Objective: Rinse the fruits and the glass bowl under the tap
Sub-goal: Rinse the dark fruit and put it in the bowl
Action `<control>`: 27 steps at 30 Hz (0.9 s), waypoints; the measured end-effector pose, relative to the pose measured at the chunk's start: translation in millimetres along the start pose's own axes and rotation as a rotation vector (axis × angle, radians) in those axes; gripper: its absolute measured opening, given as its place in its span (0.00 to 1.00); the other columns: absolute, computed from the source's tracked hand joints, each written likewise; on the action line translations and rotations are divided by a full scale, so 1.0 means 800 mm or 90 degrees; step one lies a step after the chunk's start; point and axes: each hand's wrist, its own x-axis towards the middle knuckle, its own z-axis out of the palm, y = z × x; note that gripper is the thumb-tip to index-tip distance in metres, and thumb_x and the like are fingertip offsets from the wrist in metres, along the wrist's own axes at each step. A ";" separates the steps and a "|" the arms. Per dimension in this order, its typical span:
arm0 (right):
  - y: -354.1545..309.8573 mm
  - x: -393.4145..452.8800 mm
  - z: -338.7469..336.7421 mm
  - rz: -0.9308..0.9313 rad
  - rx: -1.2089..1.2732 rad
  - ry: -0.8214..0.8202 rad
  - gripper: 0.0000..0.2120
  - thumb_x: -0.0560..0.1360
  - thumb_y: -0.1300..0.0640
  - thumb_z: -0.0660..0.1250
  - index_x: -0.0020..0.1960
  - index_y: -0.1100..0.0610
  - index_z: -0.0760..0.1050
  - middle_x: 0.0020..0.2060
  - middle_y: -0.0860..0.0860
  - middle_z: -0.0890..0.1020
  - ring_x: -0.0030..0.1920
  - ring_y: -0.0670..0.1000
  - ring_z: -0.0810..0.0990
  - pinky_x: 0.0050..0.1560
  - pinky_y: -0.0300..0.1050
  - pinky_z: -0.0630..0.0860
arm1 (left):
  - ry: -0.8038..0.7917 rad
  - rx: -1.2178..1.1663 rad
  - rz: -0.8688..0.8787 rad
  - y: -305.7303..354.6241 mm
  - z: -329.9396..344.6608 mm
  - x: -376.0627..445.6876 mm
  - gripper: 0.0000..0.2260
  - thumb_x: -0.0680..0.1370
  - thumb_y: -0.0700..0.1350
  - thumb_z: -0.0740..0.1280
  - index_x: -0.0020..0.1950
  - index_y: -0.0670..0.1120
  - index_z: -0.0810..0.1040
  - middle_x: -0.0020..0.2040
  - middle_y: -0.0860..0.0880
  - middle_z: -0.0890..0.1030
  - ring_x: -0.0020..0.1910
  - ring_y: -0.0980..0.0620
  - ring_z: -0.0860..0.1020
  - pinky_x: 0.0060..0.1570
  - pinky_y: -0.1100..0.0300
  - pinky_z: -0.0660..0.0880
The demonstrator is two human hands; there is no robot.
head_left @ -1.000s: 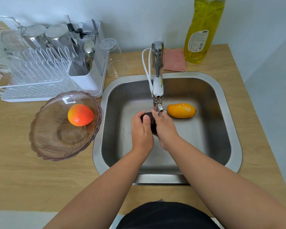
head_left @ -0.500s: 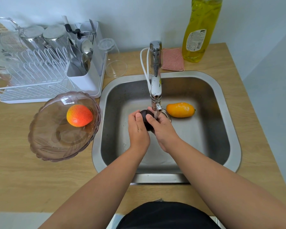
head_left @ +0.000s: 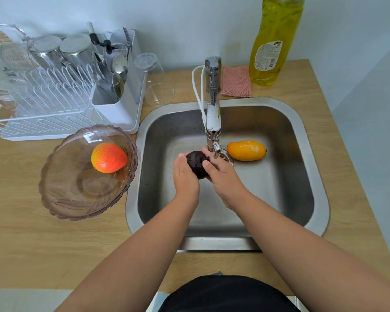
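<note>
Wooden desk (head_left: 32, 244) carried a steel sink (head_left: 318, 176) under a pale wall. Over the basin, left hand (head_left: 186, 176) & right hand (head_left: 223, 176) were both curled round a dark round fruit (head_left: 196, 163) — held between them just beside the tap (head_left: 212, 109) nozzle. Whether water ran, couldn't tell. Yellow-orange fruit (head_left: 245, 150) lay on the sink floor right of the nozzle, apart from the hands. Left of the sink sat the glass bowl (head_left: 65, 194) w/ a red-orange fruit (head_left: 108, 157) inside. Behind it — a white dish rack (head_left: 43, 104) w/ glasses & cutlery. Pink cloth (head_left: 236, 82) and yellow soap bottle (head_left: 275, 41) stood at the back.
</note>
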 end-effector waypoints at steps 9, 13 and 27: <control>0.006 0.014 -0.002 0.060 0.057 0.097 0.13 0.82 0.57 0.58 0.49 0.47 0.81 0.49 0.46 0.84 0.55 0.47 0.81 0.61 0.46 0.76 | -0.059 -0.040 -0.124 0.003 -0.002 -0.003 0.23 0.79 0.58 0.55 0.61 0.44 0.78 0.60 0.38 0.81 0.59 0.41 0.82 0.52 0.45 0.83; 0.004 0.023 0.000 0.116 0.069 0.163 0.09 0.79 0.55 0.60 0.48 0.51 0.80 0.51 0.55 0.84 0.53 0.54 0.82 0.57 0.50 0.78 | -0.076 -0.002 -0.101 0.003 0.004 -0.014 0.25 0.73 0.60 0.56 0.57 0.43 0.78 0.58 0.35 0.80 0.59 0.36 0.80 0.59 0.36 0.79; -0.005 0.014 -0.024 0.141 0.078 -0.064 0.13 0.82 0.65 0.56 0.53 0.53 0.77 0.41 0.35 0.82 0.49 0.43 0.78 0.54 0.43 0.73 | -0.024 -0.063 -0.216 0.016 0.000 -0.003 0.15 0.83 0.50 0.58 0.46 0.46 0.80 0.49 0.40 0.82 0.46 0.43 0.81 0.45 0.50 0.83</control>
